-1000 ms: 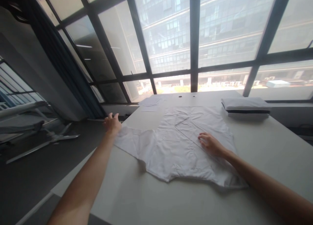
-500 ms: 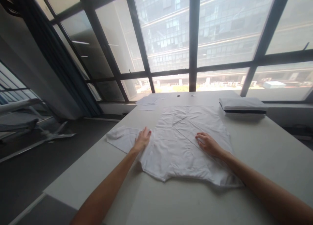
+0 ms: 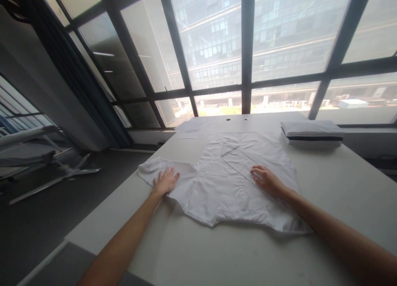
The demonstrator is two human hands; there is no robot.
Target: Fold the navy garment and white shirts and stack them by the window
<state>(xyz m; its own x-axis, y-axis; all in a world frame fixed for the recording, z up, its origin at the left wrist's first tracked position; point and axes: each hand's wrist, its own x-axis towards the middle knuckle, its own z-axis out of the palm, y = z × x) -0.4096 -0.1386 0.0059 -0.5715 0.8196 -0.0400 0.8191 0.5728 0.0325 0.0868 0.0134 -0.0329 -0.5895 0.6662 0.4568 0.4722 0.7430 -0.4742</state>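
Observation:
A white shirt [image 3: 223, 195] lies spread on the white table [image 3: 217, 257], its body slightly wrinkled and one sleeve stretched out to the left. My left hand [image 3: 166, 181] rests flat on that sleeve with the fingers spread. On the right half of the shirt's body lies my right hand [image 3: 267, 181], palm down, fingers loosely bent and a little apart. Neither hand grips the cloth. Part of the shirt's right side is hidden under my right forearm.
A stack of folded white and dark cloth [image 3: 312, 133] sits at the table's back right. Several sheets of paper [image 3: 190, 126] lie at the back left. Behind the table rise large windows, and metal-framed equipment [image 3: 58, 166] stands on the floor to the left.
My left hand has slid left from the shirt's shoulder area onto the sleeve, and its fingers have spread. My right hand has stayed nearly in place. The view has shifted slightly.

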